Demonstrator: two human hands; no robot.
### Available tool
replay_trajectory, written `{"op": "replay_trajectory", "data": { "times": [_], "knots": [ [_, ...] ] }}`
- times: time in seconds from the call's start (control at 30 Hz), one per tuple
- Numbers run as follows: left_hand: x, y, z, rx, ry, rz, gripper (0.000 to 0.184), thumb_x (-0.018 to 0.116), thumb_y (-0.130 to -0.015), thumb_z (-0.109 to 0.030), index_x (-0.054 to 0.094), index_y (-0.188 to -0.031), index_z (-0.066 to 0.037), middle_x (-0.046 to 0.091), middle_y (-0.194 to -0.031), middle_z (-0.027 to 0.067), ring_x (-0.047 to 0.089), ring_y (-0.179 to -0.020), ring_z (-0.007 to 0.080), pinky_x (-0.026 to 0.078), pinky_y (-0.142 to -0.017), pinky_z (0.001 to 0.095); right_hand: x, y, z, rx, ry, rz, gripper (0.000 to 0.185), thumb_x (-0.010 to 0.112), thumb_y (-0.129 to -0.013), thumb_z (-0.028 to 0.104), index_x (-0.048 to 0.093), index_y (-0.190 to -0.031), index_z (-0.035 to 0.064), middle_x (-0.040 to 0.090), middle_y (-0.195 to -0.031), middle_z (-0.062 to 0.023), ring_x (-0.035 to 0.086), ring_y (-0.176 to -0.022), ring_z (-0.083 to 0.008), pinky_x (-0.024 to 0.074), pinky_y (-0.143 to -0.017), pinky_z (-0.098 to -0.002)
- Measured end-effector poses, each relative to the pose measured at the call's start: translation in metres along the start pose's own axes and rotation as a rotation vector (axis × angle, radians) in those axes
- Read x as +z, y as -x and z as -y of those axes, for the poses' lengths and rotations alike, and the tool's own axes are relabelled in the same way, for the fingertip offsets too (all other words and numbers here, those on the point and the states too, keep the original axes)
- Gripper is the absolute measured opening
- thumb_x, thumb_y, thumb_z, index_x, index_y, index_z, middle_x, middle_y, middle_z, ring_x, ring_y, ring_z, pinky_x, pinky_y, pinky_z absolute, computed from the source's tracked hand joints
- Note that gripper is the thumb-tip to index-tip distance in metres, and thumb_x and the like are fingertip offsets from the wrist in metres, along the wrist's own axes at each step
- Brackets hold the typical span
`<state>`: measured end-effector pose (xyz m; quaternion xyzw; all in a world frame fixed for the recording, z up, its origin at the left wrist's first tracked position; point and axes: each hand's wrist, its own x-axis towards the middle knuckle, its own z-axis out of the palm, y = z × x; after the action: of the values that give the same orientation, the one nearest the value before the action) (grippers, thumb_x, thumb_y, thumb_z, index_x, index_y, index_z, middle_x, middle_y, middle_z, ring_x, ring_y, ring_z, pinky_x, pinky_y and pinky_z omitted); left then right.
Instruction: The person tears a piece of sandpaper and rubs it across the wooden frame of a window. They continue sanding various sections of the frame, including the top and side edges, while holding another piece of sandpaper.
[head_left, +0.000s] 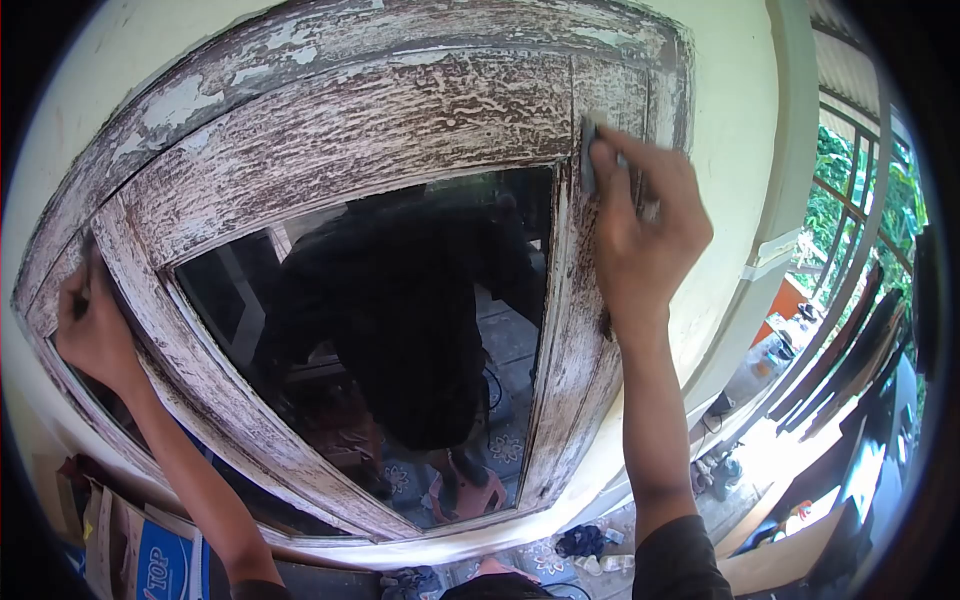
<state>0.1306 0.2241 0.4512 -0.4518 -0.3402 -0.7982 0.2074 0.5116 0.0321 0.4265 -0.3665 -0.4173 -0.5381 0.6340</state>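
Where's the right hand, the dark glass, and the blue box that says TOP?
Right hand (655, 220): head view, back of hand.
Dark glass (400, 320): head view, pane's middle.
Blue box (165, 562): head view, printed side.

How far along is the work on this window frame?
Partway, it seems. Done: the wide wooden top rail looks partly worn to brown between pale streaks. In hand: the right hand holds a small grey pad at the wooden right upright; the left hand touches the frame's left side. Left, probably: whitish flakes on the curved outer trim, plus those streaks.
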Motion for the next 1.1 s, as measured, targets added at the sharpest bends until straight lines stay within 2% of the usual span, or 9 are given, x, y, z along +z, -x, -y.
{"op": "replay_trajectory", "data": {
  "times": [0.07,0.2,0.33,0.53,0.8,0.87,0.97,1.03,1.1],
  "knots": [
    [-0.009,0.022,0.022,0.009,0.258,0.036,0.026,0.075,-0.079,-0.019,0.070,-0.091,0.004,0.068,-0.076,0.0054,0.056,-0.069,0.0074,0.044,-0.068,0.0220,-0.006,0.010,-0.001,0.032,-0.019,0.031,0.012,0.070,-0.073,0.004,0.071,-0.083,0.0100,0.063,-0.073,-0.0057,0.057,-0.066,-0.0209,0.0430,-0.060,-0.0300],
    [0.004,-0.012,-0.012,0.086,-0.061,-0.020,0.030,0.076,-0.079,-0.023,0.070,-0.091,0.003,0.067,-0.075,0.0063,0.055,-0.068,0.0101,0.044,-0.067,0.0242,0.005,-0.014,-0.005,-0.023,-0.004,0.029,0.011,0.071,-0.074,0.005,0.072,-0.083,0.0111,0.062,-0.071,-0.0041,0.056,-0.064,-0.0196,0.0413,-0.059,-0.0295],
    [0.020,-0.038,-0.045,-0.025,0.030,-0.051,0.030,0.076,-0.079,-0.023,0.070,-0.092,0.003,0.068,-0.078,0.0073,0.056,-0.069,0.0108,0.044,-0.070,0.0240,0.031,-0.046,-0.008,-0.040,-0.050,-0.042,0.012,0.071,-0.074,0.005,0.072,-0.084,0.0124,0.060,-0.069,-0.0027,0.053,-0.063,-0.0184,0.0392,-0.059,-0.0301],
    [-0.006,0.018,0.000,0.029,0.105,0.014,0.024,0.074,-0.080,-0.017,0.070,-0.090,0.004,0.069,-0.080,0.0067,0.056,-0.070,0.0091,0.045,-0.070,0.0234,-0.002,0.011,0.004,0.032,0.027,0.031,0.014,0.070,-0.075,0.007,0.072,-0.086,0.0148,0.059,-0.069,-0.0002,0.053,-0.066,-0.0162,0.0369,-0.062,-0.0291],
    [0.019,-0.042,-0.029,-0.007,0.115,-0.011,0.027,0.076,-0.078,-0.023,0.072,-0.090,0.000,0.069,-0.078,0.0071,0.058,-0.069,0.0111,0.046,-0.068,0.0248,0.023,-0.043,-0.007,-0.071,0.072,-0.009,0.010,0.070,-0.076,0.012,0.072,-0.085,0.0160,0.060,-0.071,0.0010,0.055,-0.071,-0.0161,0.0364,-0.067,-0.0312],
    [0.020,-0.039,-0.040,0.101,0.043,-0.086,0.029,0.077,-0.078,-0.025,0.072,-0.090,0.001,0.069,-0.077,0.0069,0.058,-0.067,0.0107,0.046,-0.066,0.0243,0.025,-0.042,-0.010,-0.081,0.055,-0.036,0.010,0.071,-0.076,0.011,0.072,-0.085,0.0153,0.061,-0.071,0.0014,0.056,-0.072,-0.0170,0.0366,-0.068,-0.0324],
    [0.000,-0.009,-0.013,-0.060,0.004,0.015,0.029,0.076,-0.078,-0.025,0.071,-0.089,0.001,0.068,-0.076,0.0067,0.057,-0.065,0.0098,0.046,-0.065,0.0234,0.003,-0.005,-0.008,-0.031,0.072,-0.016,0.011,0.071,-0.075,0.009,0.072,-0.084,0.0147,0.061,-0.071,0.0019,0.055,-0.072,-0.0153,0.0356,-0.068,-0.0319],
    [-0.008,0.020,0.017,-0.045,0.108,0.019,0.028,0.075,-0.079,-0.025,0.072,-0.090,0.000,0.069,-0.078,0.0064,0.058,-0.067,0.0093,0.046,-0.066,0.0236,-0.021,0.016,0.000,0.031,0.109,0.057,0.014,0.072,-0.074,0.007,0.072,-0.085,0.0150,0.062,-0.072,0.0027,0.055,-0.071,-0.0135,0.0338,-0.069,-0.0301],
    [-0.011,0.024,0.023,-0.029,0.207,0.021,0.027,0.073,-0.081,-0.026,0.072,-0.091,-0.001,0.070,-0.079,0.0061,0.059,-0.068,0.0089,0.046,-0.067,0.0239,-0.035,0.021,0.001,-0.012,0.272,0.182,0.016,0.070,-0.074,-0.003,0.071,-0.087,0.0053,0.067,-0.077,-0.0071,0.060,-0.068,-0.0179,0.0454,-0.064,-0.0279]
  ]
}}
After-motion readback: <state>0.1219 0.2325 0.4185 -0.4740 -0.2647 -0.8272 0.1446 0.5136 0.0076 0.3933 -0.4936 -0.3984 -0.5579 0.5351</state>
